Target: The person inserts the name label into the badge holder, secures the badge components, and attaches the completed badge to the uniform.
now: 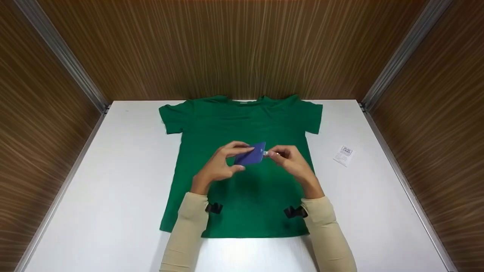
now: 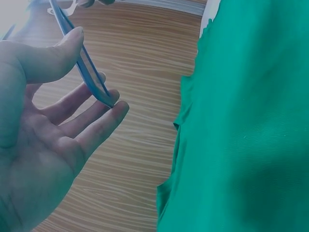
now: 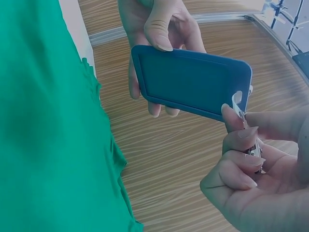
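Observation:
A blue badge holder [image 1: 250,154] is held up over a green T-shirt [image 1: 242,196] that lies spread flat on the white table. My left hand [image 1: 221,163] pinches the holder by its edges, thumb on one side and fingers on the other. In the right wrist view the holder's [image 3: 188,82] flat, recessed face shows, with a slot at one end. A clear strap runs through that slot to a metal clip [image 3: 255,150]. My right hand [image 1: 293,162] grips this clip with curled fingers, which hide part of it.
On the table [image 1: 378,211], right of the shirt, lies a small white printed card [image 1: 344,155]. Wood-grain panels [image 1: 242,49] enclose the back and both sides, with metal rails along the edges. Each wrist wears a black strap mount.

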Motion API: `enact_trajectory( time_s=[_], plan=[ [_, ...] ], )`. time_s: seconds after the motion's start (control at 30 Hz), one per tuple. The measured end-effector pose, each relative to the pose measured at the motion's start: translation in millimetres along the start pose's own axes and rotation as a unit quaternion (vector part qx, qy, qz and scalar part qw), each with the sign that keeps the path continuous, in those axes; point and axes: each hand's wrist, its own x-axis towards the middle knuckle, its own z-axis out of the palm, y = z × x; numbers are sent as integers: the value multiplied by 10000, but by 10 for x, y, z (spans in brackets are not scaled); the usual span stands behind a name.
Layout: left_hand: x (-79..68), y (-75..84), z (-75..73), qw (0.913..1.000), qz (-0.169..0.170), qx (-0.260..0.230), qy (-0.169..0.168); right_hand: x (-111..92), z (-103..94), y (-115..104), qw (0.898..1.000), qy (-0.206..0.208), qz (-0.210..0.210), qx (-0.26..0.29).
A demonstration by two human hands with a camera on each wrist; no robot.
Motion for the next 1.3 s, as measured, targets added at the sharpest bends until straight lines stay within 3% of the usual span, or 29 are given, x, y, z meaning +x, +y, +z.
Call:
enact_trajectory(
  time_s=[0.2,1.3],
  plan=[
    [-1,11,-4,9999,-91,55,-45,-4,-29,1,9998,-162,-33,-88],
    [-23,20,-64,9997,-178,154,50,-4,-70,52,9992,0,263,-299]
  ],
)
